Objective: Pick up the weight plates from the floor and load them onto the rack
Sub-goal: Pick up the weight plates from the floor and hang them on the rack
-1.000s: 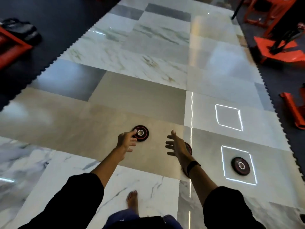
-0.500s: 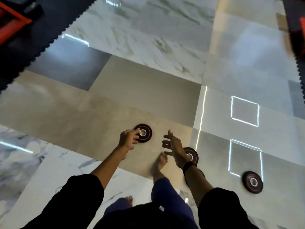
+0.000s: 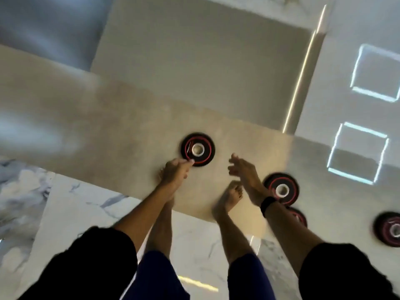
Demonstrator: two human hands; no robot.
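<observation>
Black with a red ring, the nearest weight plate (image 3: 197, 149) is seen flat on the tiled floor (image 3: 134, 118), just beyond the loosely curled left hand (image 3: 175, 171), whereas the spread, empty right hand (image 3: 243, 169) is farther.

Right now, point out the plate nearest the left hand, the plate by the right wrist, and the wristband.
Plate nearest the left hand (image 3: 198, 149): head view, on its pale centre hub.
Plate by the right wrist (image 3: 282, 190): head view, on its pale centre hub.
Wristband (image 3: 268, 204): head view, on the black band.
</observation>
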